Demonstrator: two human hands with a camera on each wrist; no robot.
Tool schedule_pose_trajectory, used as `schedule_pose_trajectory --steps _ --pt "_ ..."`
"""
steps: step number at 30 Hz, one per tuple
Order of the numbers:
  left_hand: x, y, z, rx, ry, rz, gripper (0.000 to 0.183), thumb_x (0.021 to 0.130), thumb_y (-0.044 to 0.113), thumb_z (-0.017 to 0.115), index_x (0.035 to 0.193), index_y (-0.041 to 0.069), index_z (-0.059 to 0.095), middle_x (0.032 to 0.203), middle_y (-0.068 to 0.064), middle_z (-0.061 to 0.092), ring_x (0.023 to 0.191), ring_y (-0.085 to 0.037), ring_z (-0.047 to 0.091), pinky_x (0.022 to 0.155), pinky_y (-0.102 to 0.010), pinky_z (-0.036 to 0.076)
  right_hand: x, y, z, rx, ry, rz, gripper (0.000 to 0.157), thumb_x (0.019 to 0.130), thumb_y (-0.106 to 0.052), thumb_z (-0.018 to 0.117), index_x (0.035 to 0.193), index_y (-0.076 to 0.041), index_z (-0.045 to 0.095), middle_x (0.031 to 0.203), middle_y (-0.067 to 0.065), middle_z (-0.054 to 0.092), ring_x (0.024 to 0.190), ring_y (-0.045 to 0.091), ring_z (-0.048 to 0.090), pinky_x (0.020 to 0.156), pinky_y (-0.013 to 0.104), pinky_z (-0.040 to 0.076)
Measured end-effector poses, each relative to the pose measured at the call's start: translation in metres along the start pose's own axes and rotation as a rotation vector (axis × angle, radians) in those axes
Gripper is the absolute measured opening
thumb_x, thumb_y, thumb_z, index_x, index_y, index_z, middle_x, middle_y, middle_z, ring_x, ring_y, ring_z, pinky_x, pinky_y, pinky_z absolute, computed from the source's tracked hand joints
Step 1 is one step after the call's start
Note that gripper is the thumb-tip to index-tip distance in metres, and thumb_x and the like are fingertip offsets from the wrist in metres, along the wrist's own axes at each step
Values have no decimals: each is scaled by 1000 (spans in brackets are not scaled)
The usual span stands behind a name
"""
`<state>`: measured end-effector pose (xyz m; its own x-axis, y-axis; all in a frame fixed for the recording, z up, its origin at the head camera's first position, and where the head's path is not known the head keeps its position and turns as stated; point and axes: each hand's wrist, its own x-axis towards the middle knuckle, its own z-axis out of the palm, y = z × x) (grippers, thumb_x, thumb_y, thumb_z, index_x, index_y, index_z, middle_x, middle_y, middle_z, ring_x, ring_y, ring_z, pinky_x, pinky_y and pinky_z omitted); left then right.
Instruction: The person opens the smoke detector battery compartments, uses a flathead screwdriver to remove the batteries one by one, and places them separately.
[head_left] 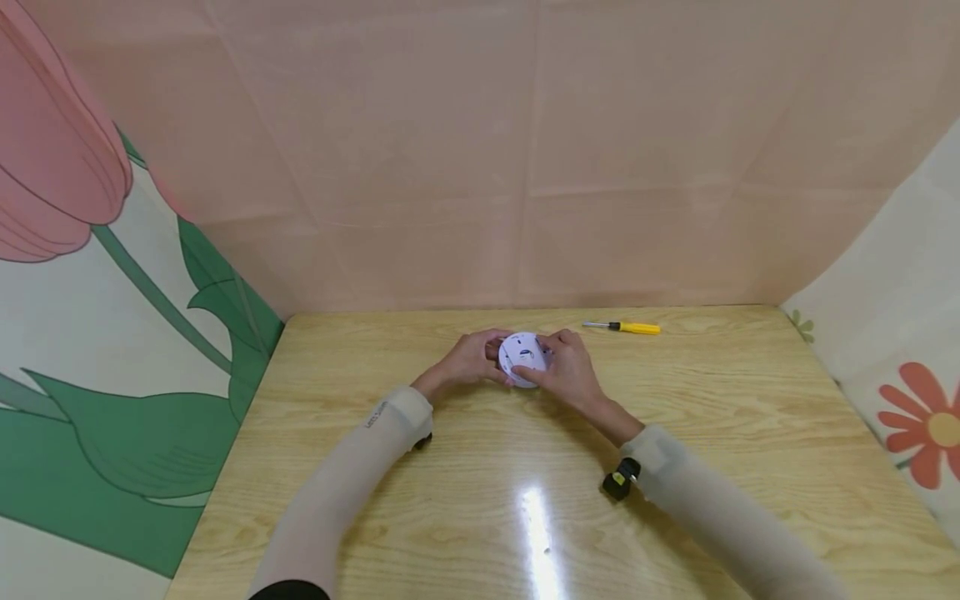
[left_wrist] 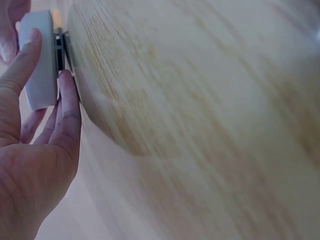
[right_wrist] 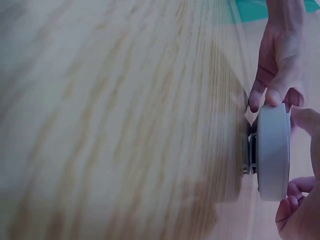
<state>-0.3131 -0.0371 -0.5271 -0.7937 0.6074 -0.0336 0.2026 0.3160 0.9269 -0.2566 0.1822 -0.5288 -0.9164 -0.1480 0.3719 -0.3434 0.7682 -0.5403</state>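
Both hands are at a white round device [head_left: 522, 354], a thick disc with small slots and dark marks on its upper face. My left hand [head_left: 470, 358] holds its left side, thumb on the rim and fingers curled low around it, as the left wrist view shows. From the right, my right hand [head_left: 570, 372] grips the disc, with the thumb lying over the upper face. The white side wall of the device [right_wrist: 273, 155] faces the right wrist view. A narrower dark part [right_wrist: 253, 152] sticks out beneath it, close over the tabletop.
A screwdriver [head_left: 637, 328] with a yellow handle lies behind the right hand, its shaft pointing left. The wood-grain table [head_left: 420, 533] ends at a pink backdrop [head_left: 517, 167]. Printed flower cloths stand on both sides. A black wrist camera [head_left: 621, 479] sits by the right sleeve.
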Motion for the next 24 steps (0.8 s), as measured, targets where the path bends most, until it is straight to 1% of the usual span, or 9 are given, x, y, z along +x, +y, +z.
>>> schedule_pose_trajectory --steps 6,10,14,24 --pt "-2 1 -1 14 -11 42 81 77 -1 93 148 0 56 127 -19 73 113 -28 73 95 -30 60 0 -2 3 -23 5 -5 72 75 -40 97 121 12 73 102 21 66 96 33 57 81 46 49" --pt "-2 1 -1 11 -4 40 80 77 -1 93 148 0 56 127 -20 73 113 -29 73 95 -29 60 0 -5 3 -28 3 0 72 76 -39 96 120 12 73 101 21 67 94 33 57 79 45 49" --pt "-3 0 -1 9 4 36 79 77 -1 94 147 1 57 126 -19 73 111 -28 73 94 -28 60 1 -8 3 -42 -5 18 72 77 -40 95 120 13 73 103 22 68 95 33 58 79 45 51" --pt "-3 0 -1 -8 7 42 78 75 -3 94 145 0 59 123 -19 75 109 -28 75 92 -30 61 4 -17 3 -57 -10 77 69 74 -39 94 116 12 73 103 23 68 94 34 61 77 48 54"
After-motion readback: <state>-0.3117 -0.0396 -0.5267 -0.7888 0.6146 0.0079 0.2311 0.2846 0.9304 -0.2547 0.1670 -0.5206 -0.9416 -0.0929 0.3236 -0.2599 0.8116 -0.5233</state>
